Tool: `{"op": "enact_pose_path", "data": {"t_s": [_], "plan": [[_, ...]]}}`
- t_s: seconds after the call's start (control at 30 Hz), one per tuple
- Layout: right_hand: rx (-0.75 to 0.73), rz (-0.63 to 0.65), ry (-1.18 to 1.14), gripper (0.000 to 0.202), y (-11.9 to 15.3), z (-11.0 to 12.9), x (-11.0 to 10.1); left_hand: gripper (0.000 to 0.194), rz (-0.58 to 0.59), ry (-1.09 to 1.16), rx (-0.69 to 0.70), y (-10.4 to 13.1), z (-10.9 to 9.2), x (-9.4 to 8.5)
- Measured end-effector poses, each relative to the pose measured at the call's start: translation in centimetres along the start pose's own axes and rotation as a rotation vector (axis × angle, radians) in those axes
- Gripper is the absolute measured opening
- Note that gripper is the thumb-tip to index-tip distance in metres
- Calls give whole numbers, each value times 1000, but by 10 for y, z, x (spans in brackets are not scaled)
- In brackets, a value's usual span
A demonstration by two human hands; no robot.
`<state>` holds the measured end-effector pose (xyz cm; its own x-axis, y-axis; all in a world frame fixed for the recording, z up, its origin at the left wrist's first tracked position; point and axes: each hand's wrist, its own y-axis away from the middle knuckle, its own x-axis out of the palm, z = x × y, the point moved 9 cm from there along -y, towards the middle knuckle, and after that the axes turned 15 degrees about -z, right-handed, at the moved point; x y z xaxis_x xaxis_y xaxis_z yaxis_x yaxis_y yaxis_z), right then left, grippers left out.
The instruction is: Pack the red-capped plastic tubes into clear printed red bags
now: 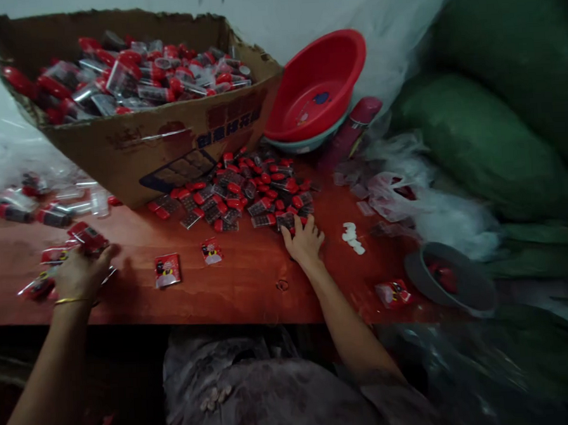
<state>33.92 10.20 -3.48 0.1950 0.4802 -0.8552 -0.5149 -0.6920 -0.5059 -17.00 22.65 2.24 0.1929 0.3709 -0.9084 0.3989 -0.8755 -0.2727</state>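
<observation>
At twelve o'clock from the person's torso, on the red tabletop (243,297), lies a heap of small dark-and-clear plastic containers with red caps (232,186), beside a brown cardboard box (166,139) holding more. At one o'clock, the right hand (307,242) spreads its fingers wide at the heap's near edge, with no grip visible. At ten o'clock, the left hand (79,274) curls over shiny red printed packets (86,235); I cannot tell whether it grips one.
</observation>
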Motion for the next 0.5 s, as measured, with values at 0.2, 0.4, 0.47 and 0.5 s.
{"op": "enact_pose_path", "data": {"t_s": [0.2, 0.4, 0.47, 0.5], "plan": [[-142, 56, -81, 58, 31, 53, -5, 50, -158, -10, 264, 45, -60, -11], [-186, -43, -158, 57, 39, 65, -10, 39, 71, 245, 870, 151, -161, 40], [-207, -90, -188, 54, 39, 64, -15, 37, 73, 275, 863, 168, -165, 52], [-224, -113, -207, 52, 39, 65, -19, 35, 71, 306, 831, 173, -162, 55]]}}
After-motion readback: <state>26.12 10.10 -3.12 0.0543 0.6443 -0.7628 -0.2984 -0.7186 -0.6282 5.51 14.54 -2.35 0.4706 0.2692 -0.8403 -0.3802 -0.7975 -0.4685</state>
